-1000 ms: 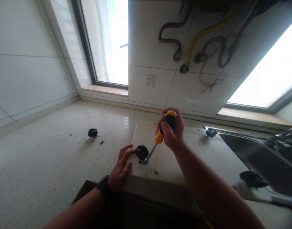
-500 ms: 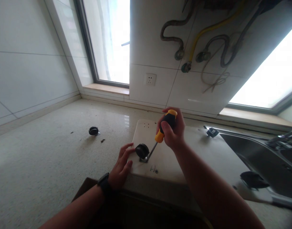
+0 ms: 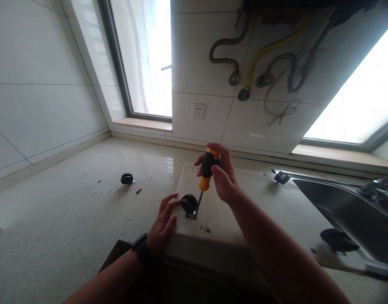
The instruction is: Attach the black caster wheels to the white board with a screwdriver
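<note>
- 1 yellow-and-black screwdriver [image 3: 209, 164] sat in the right hand [image 3: 225, 180], fingers wrapped around its handle.
- Its shaft slanted down to the metal plate [image 3: 190, 216] of the nearest caster [image 3: 189, 204], right beside the black wheel. Couldn't tell if the tip was in a screw, way too small to make out.
- That caster stood wheel-up near the front left corner of a white board [image 3: 244, 194], which lay flat on the bench [image 3: 73, 207].
- Left hand [image 3: 162, 230] rested at the board's left edge, fingers loosely spread, pretty close to the wheel. Couldn't tell if they touched it. Dark watch [image 3: 142, 249] on that wrist.
- 2 more casters were at the board's right end, the back caster [image 3: 281, 177] and the front caster [image 3: 338, 240], both by the steel sink [image 3: 327, 198].
- 1 loose caster [image 3: 127, 179] lay on the bench off to the left, well apart from the board, dark bits [image 3: 138, 191] near it.
</note>
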### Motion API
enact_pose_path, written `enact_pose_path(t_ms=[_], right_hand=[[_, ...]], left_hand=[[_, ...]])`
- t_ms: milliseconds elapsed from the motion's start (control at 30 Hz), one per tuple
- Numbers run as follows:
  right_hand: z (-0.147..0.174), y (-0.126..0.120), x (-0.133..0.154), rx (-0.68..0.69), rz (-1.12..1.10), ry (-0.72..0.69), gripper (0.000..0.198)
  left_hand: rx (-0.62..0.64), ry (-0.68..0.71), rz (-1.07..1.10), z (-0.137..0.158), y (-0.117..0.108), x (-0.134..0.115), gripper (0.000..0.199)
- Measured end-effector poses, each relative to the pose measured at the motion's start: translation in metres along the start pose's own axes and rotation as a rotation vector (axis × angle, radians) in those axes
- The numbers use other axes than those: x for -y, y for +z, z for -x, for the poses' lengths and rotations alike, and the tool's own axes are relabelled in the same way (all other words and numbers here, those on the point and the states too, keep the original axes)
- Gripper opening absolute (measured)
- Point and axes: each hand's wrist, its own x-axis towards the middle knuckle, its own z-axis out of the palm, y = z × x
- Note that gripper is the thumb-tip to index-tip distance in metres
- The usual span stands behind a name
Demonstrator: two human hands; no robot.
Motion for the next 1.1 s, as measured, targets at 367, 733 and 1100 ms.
enact_pose_path(t_ms=[367, 733, 1100], right_hand=[[-0.008, -0.002, 0.009, 0.036, 0.04, 0.055, 0.041], [-0.008, -0.004, 0.013, 0.138, -0.101, 0.079, 0.039], [-0.006, 0.003, 0.007, 0.041, -0.112, 0.057, 0.037]], left_hand=[[-0.003, 0.0, -0.012, 0.001, 0.0, -0.001, 0.046], [-0.005, 0.008, -0.015, 0.0, 0.001, -0.001, 0.045], [-0.007, 0.0, -0.002, -0.002, 0.001, -0.004, 0.045]])
